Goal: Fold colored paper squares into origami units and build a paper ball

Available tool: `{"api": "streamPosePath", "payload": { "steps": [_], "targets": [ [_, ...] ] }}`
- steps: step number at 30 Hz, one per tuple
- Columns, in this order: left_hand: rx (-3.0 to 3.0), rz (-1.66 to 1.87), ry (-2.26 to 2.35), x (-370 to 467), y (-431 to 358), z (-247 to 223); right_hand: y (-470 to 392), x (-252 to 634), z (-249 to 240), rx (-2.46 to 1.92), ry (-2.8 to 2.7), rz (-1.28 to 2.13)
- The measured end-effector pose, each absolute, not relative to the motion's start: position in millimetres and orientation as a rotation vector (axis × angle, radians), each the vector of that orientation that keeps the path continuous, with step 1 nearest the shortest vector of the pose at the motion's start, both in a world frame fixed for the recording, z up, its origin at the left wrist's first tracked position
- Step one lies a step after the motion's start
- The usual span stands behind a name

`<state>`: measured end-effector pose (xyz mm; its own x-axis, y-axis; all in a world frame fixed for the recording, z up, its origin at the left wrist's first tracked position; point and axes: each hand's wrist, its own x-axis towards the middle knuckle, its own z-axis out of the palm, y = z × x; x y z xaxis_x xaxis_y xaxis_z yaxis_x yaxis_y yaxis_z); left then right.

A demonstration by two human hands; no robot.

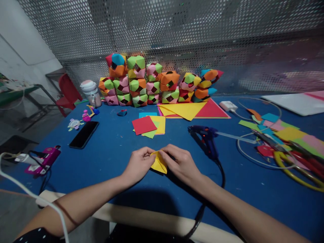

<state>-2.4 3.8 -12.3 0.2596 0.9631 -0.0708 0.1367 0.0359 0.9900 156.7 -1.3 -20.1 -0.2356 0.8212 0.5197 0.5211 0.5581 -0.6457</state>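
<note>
Between my two hands is a small folded piece of yellow paper (160, 163), just above the blue table (108, 175). My left hand (140, 165) pinches its left corner. On the other side, my right hand (178, 160) grips the upper right edge, thumb against the paper. Beyond the hands lies a loose pile of square papers, with a red square (144, 125) on top and yellow, green and blue ones under it. To the right of my right hand rests a blue glue gun (206, 136), a small orange light glowing on it and a clear glue stick in its back.
Folded paper balls (138, 86) stand stacked along the perforated metal wall. At left are a phone (84, 134), a pink power strip (43, 162) with cables, and a bottle (90, 92). Yellow-handled scissors (283, 165) and paper scraps (291, 133) lie at right.
</note>
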Motion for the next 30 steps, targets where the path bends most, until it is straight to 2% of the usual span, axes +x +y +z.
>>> {"api": "streamPosePath", "payload": {
  "steps": [17,24,30],
  "targets": [
    [1.391,0.81,1.07,-2,5,-13,-2,155,-17,-1.044,-1.832,0.464],
    [1.352,0.924,1.154,-4,8,-17,-1,156,-21,-1.192,-1.894,0.454],
    [1.373,0.946,1.111,-2,7,-20,-2,155,-26,-1.112,-1.93,0.383]
  ]
}}
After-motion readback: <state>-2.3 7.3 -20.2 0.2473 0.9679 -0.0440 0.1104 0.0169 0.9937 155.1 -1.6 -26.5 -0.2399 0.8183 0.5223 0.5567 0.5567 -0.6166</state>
